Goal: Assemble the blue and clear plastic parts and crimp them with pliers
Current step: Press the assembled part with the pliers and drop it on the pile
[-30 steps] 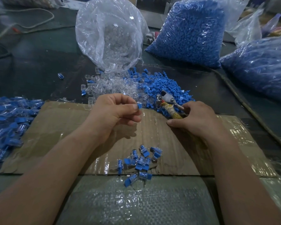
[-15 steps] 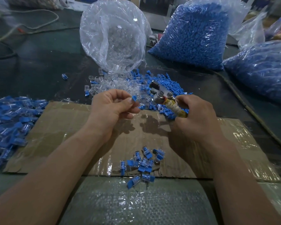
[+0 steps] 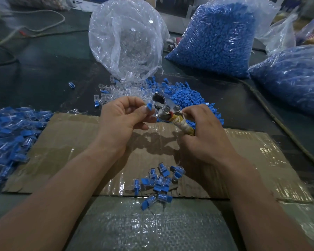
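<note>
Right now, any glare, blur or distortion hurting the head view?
Head view: dim light; glare on the taped cardboard at right and the clear bag; wide-angle bending at the edges; left hand, blue part and pliers are sharp.

2 hands (image 3: 122, 120) (image 3: 208, 136), 1 pliers (image 3: 166, 108), 1 clear-pcs bag (image 3: 127, 37), 2 blue-pcs bags (image 3: 214, 38) (image 3: 294, 78), 1 cardboard sht (image 3: 71, 142).

A dark table (image 3: 43, 73) carries taped cardboard (image 3: 71, 142), a clear bag (image 3: 127, 38), a blue bag (image 3: 216, 38), a second blue bag (image 3: 294, 78), loose clear parts (image 3: 114, 92) beside blue parts (image 3: 185, 95), an assembled pile (image 3: 7, 131) at left, and a cable (image 3: 279, 122).
</note>
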`<state>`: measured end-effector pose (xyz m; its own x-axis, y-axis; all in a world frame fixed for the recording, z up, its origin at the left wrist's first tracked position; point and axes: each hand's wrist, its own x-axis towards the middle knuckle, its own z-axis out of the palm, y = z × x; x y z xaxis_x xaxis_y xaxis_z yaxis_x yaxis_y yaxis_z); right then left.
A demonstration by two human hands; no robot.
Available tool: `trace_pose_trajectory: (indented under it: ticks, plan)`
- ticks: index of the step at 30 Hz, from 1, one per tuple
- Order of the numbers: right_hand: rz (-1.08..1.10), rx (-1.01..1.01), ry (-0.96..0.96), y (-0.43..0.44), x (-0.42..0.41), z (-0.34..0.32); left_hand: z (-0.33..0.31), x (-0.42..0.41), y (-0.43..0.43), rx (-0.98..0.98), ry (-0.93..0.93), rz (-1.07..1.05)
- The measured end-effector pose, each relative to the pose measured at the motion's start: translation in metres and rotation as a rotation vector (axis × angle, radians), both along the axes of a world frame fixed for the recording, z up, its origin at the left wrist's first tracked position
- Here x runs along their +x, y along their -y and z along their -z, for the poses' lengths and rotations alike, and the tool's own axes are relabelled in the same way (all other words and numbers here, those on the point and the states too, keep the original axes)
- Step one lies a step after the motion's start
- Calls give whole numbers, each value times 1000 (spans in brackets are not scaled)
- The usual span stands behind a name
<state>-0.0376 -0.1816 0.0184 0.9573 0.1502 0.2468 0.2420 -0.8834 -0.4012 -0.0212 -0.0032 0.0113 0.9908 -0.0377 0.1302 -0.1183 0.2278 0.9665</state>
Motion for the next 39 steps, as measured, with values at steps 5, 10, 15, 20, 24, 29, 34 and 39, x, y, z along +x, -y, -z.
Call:
trace_pose_trajectory:
  ticks: [5,10,15,20,24,29,34,39]
  plan:
    - [-6,-3,-31,-3,0,-1,1,0,0,20,19,8]
    - [-15,-10,-66,-4,-1,0,1,-1,1,18,16,-5]
    - [-20,-23,-72,-4,-1,0,0,-1,1,48,27,-14]
    - [-25,-33,-75,-4,-1,0,0,-2,1,110,56,-30]
    - [-29,-38,-72,-3,-1,0,0,-2,1,148,79,-43]
    - [-26,-51,-82,-1,0,0,1,-1,2,179,86,-42]
    - [-37,-65,-75,0,0,0,2,-1,2,106,57,4]
    - [-43,-75,-61,-2,1,-1,3,-2,3,134,94,-7]
